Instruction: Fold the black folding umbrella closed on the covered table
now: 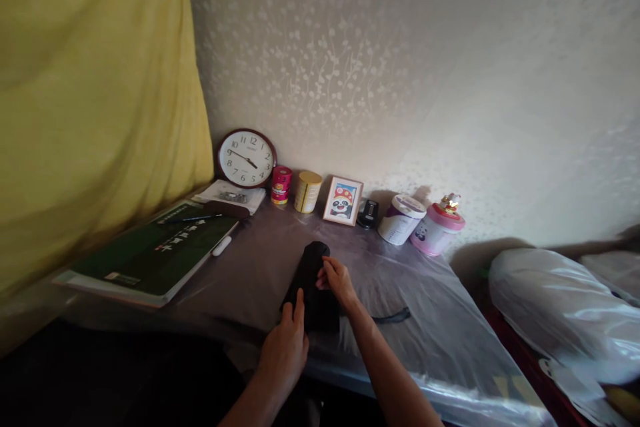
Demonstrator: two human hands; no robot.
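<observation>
A black fabric roll (311, 263) lies lengthwise on the plastic-covered table, with a loose dark flap spreading to the right at its near end. My left hand (285, 347) is on the roll's near left side, its index and middle fingers reaching along it and the thumb close by. At the upper right edge, my right hand (337, 281) pinches the black fabric between thumb and fingers. A dark strap (393, 315) extends over the table to the right of my right wrist; whether it joins the roll is hidden behind the arm.
A green book (150, 250), pen and white marker (221, 246) lie left. Along the wall stand a clock (247, 158), red can (281, 185), yellow can (308, 191), panda picture frame (343, 200), small black object (368, 213), white-purple tub (401, 219) and pink jar (437, 229). Plastic bags (555, 300) sit right.
</observation>
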